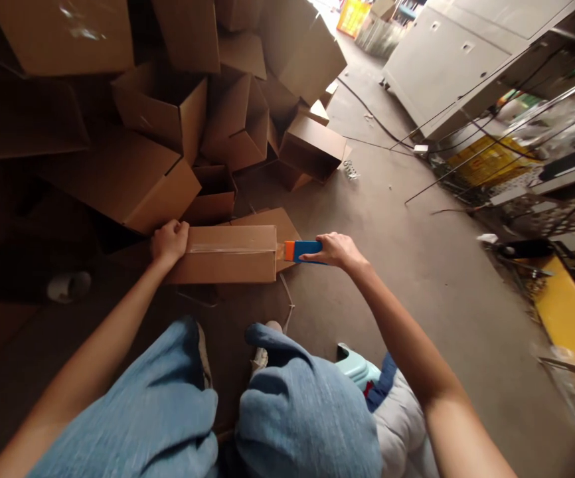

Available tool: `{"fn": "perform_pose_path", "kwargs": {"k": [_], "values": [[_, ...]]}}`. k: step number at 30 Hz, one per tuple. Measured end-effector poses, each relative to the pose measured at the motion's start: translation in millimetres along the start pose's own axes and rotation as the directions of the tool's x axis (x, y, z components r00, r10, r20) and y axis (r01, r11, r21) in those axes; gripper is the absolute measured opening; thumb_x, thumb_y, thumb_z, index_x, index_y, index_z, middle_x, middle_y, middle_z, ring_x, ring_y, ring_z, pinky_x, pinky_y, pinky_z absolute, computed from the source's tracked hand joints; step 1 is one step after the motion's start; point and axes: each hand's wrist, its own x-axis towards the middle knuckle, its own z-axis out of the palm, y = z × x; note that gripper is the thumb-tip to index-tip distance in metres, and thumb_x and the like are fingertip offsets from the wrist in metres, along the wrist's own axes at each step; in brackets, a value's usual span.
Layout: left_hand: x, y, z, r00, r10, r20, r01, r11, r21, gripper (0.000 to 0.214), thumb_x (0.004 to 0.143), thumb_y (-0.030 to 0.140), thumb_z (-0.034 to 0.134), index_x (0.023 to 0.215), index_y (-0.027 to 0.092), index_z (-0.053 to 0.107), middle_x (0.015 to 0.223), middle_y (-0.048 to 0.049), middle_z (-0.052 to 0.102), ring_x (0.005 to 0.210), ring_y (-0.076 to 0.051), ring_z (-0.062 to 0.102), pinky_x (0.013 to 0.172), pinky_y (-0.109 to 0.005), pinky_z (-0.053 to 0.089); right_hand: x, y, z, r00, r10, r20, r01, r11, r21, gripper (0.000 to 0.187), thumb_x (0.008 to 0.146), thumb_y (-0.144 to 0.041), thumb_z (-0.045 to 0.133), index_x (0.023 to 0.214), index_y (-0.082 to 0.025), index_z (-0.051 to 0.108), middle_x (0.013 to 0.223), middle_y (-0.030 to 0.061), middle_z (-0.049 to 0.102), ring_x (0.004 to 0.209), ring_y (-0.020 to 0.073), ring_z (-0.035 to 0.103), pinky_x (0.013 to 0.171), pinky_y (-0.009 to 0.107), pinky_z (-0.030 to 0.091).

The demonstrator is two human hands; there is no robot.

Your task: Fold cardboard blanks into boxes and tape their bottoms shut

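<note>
A long, narrow cardboard box [228, 255] lies before my knees, a strip of clear tape running along its upper seam. My left hand [170, 241] is closed on the box's left end, its fingers curled over the edge. Off the right end, my right hand [340, 250] grips a blue and orange tape dispenser [308, 251]. A short stretch of tape seems to reach from the box's end to the orange head of the dispenser. Part of the dispenser is hidden inside my fingers. Under the box a flat piece of cardboard [267, 218] shows.
Many cardboard boxes [158, 106], several with open tops, are piled beyond and to the left. A grey cabinet [447, 60] and a yellow crate [487, 159] stand at the right. A light green plastic stool [357, 368] is by my right leg. Cables [372, 113] cross the floor.
</note>
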Motion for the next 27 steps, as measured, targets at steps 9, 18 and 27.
{"fn": "perform_pose_path", "kwargs": {"k": [9,18,27], "values": [[-12,21,1.7,0.998,0.013,0.057,-0.017,0.997,0.072,0.04,0.097,0.046,0.035,0.104,0.021,0.066,0.106,-0.0147,0.075,0.102,-0.036,0.069,0.084,-0.042,0.049,31,-43,13,0.997,0.069,-0.015,-0.07,0.996,-0.06,0.057,0.097,-0.056,0.045,0.1,-0.013,0.081,0.097,0.0203,0.077,0.092,0.0316,0.074,0.07,0.033,0.049],[-17,40,0.4,0.995,0.081,0.056,-0.089,0.983,0.163,0.04,0.1,0.046,0.036,0.11,0.017,0.062,0.118,-0.0176,0.068,0.103,-0.036,0.069,0.088,-0.047,0.051,39,-53,66,0.994,0.107,-0.025,-0.106,0.994,0.038,0.06,0.102,-0.05,0.034,0.09,-0.015,0.082,0.086,0.0214,0.076,0.083,0.0323,0.075,0.061,0.031,0.046],[-51,52,25.3,0.57,0.812,0.124,-0.821,0.564,0.084,0.066,0.098,0.046,0.041,0.151,0.007,0.036,0.158,-0.0201,0.04,0.155,-0.03,0.02,0.126,-0.048,0.012,35,-55,61,0.992,0.122,0.005,-0.123,0.992,0.026,0.06,0.102,-0.053,0.034,0.09,-0.017,0.082,0.085,0.0195,0.076,0.082,0.034,0.075,0.059,0.032,0.044]]}}
